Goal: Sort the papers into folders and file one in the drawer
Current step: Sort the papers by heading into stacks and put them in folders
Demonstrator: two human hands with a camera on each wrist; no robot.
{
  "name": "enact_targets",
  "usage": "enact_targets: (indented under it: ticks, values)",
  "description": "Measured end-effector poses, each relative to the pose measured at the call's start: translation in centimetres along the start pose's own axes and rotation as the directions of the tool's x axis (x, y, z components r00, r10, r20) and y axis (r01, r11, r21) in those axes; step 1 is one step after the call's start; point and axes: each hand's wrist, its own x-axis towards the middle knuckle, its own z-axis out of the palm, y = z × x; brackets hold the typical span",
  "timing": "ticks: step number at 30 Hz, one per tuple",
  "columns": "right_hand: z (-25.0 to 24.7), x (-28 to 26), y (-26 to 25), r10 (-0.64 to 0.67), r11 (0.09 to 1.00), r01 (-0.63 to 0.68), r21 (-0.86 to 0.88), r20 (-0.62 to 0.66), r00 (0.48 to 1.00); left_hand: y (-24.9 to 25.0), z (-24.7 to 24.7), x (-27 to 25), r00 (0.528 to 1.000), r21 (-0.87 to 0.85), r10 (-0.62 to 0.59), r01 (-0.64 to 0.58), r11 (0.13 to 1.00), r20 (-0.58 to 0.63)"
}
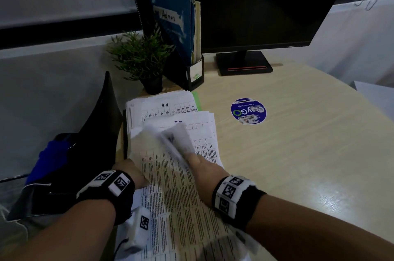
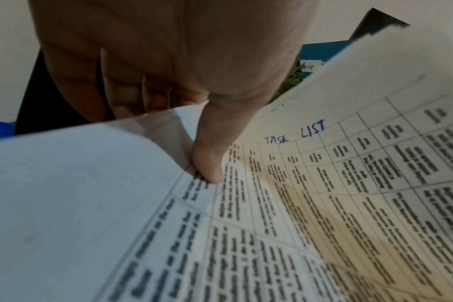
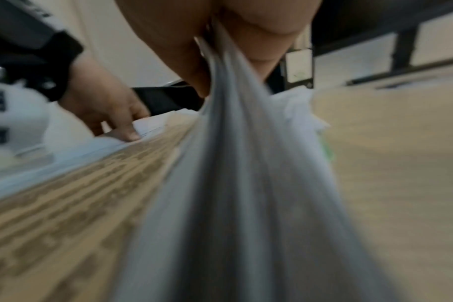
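A loose pile of printed papers lies on the desk, over a green folder. My left hand pinches the left edge of the near sheets; its thumb presses on a table sheet marked "TASK LIST" and the fingers go under the curled edge. My right hand pinches a lifted bunch of sheets, blurred and raised above the pile. A blue folder labelled "Admin" stands in a black file holder at the back.
A small potted plant stands just behind the pile. A dark monitor on its stand fills the back. A round blue sticker lies flat on the desk. A black chair back with something blue is at my left.
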Motion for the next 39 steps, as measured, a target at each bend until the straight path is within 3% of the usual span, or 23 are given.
enact_targets:
  ticks: [3, 7, 10, 14, 18, 21, 23, 25, 26, 28, 30, 32, 34, 36, 39]
  values:
    - [-0.3, 0.6, 1.3, 0.135, 0.944, -0.110, 0.311, -0.061, 0.989, -0.4, -0.2, 0.2, 0.999, 0.001, -0.032, 0.032, 0.999, -0.022]
    - [-0.7, 1.6, 2.2, 0.291, 0.892, -0.235, 0.387, -0.093, 0.952, -0.5, 0.0, 0.1, 1.000, 0.012, -0.017, 0.017, 1.000, -0.017]
    - [-1.0, 2.6, 2.2, 0.328, 0.931, -0.311, 0.191, -0.064, 0.942, -0.2, -0.5, -0.4, 0.999, 0.024, -0.015, 0.016, 1.000, -0.033]
    - [-0.8, 2.9, 2.0, 0.281, 0.950, -0.285, -0.130, -0.050, 0.959, 0.0, -0.7, -0.9, 0.999, 0.040, -0.028, 0.029, 0.999, -0.036]
    - [-0.5, 3.3, 2.0, 0.293, 0.950, -0.294, -0.106, -0.026, 0.956, 0.2, -1.1, -1.5, 0.998, 0.001, -0.045, 0.046, 0.999, -0.052]
    - [-0.1, 3.5, 2.2, 0.321, 0.939, -0.323, -0.120, -0.032, 0.946, 0.9, -1.5, -2.7, 0.984, -0.041, -0.081, 0.075, 0.996, -0.160]
    - [-0.1, 3.5, 2.5, 0.325, 0.936, -0.326, -0.136, -0.029, 0.945, 1.9, -1.9, -3.4, 0.955, 0.057, 0.050, -0.034, 0.998, -0.292]
    - [-0.2, 3.5, 2.7, 0.318, 0.938, -0.320, -0.136, -0.032, 0.947, 3.4, -1.6, -3.9, 0.908, 0.156, 0.268, -0.228, 0.961, -0.323]
    - [0.0, 3.5, 2.8, 0.311, 0.938, -0.315, -0.147, -0.054, 0.949, 4.3, -1.3, -4.3, 0.895, 0.138, 0.340, -0.312, 0.940, -0.289]
    - [0.4, 3.4, 2.9, 0.291, 0.935, -0.310, -0.175, -0.126, 0.948, 6.1, -0.5, -4.8, 0.922, -0.125, 0.348, -0.370, 0.921, -0.167]
    - [0.7, 3.2, 3.0, 0.251, 0.930, -0.294, -0.220, -0.203, 0.946, 7.5, 0.0, -5.3, 0.934, -0.479, 0.356, -0.319, 0.818, -0.016]
    - [1.0, 3.0, 3.1, 0.221, 0.937, -0.269, -0.223, -0.216, 0.951, 8.6, 0.0, -5.3, 0.935, -0.697, 0.347, -0.198, 0.689, 0.077]
    - [1.1, 3.0, 3.1, 0.191, 0.947, -0.237, -0.218, -0.214, 0.958, 9.7, -0.4, -5.2, 0.958, -0.733, 0.277, -0.136, 0.667, 0.074]
    - [0.8, 2.7, 3.1, 0.095, 0.954, -0.159, -0.255, -0.247, 0.964, 10.3, -0.7, -4.8, 0.979, -0.683, 0.200, -0.121, 0.721, 0.037]
    - [-0.4, 2.7, 3.8, 0.021, 0.963, -0.051, -0.266, -0.114, 0.993, 10.7, -0.8, -4.3, 0.988, -0.639, 0.152, -0.119, 0.760, -0.004]
